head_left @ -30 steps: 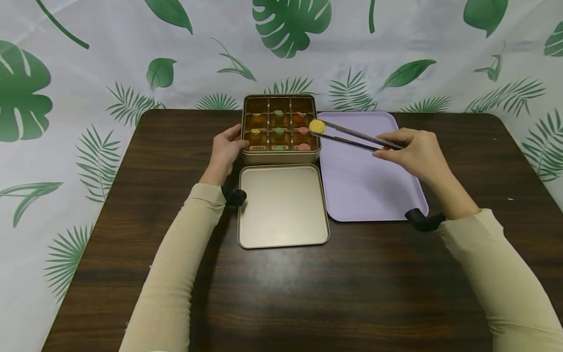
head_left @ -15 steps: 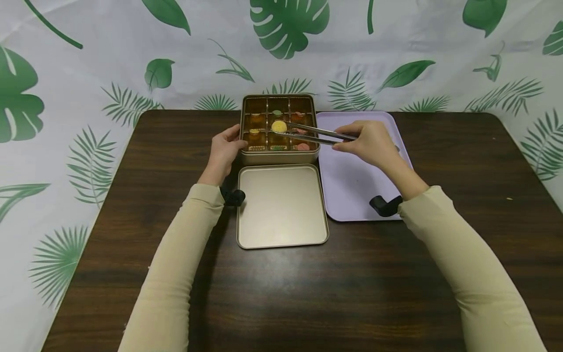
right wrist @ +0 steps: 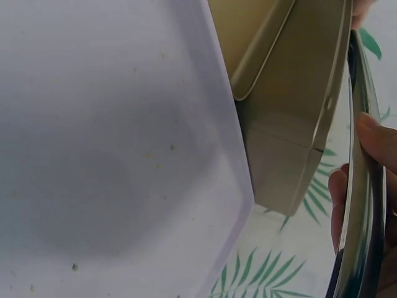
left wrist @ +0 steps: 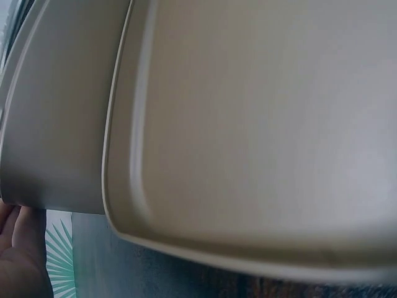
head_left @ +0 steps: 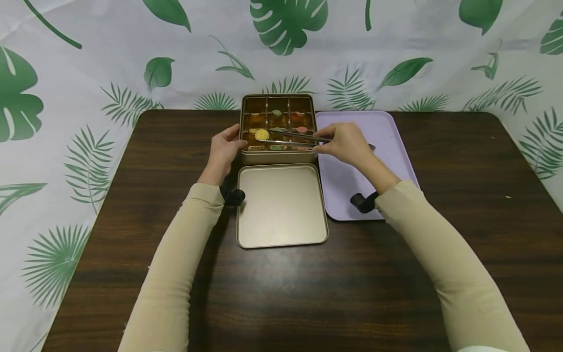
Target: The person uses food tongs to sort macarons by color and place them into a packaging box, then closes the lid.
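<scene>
In the head view my right hand (head_left: 345,141) pinches metal tongs (head_left: 303,135), their arms reaching left over a gold tin box (head_left: 279,157). A round yellow cookie (head_left: 262,135) is between the tong tips, above the front left compartment. My left hand (head_left: 225,150) grips the tin by its left wall near the front corner, thumb at the rim. Inside, a divided insert holds yellow, green and pink rounds in its middle and front rows; the tongs cover part of them. The right wrist view shows the thumb and fingers on either side of the tongs (right wrist: 360,230).
A flat gold lid (head_left: 281,205) lies directly in front of the tin. To the right is a lilac tray (head_left: 352,181), scattered with small crumbs in the right wrist view. The dark wooden table (head_left: 299,293) backs onto a leaf-print cloth (head_left: 374,39).
My right hand has moved left with the tongs, carrying the yellow cookie from the tin's right edge across to its left front compartment. My left hand has stayed on the tin.
</scene>
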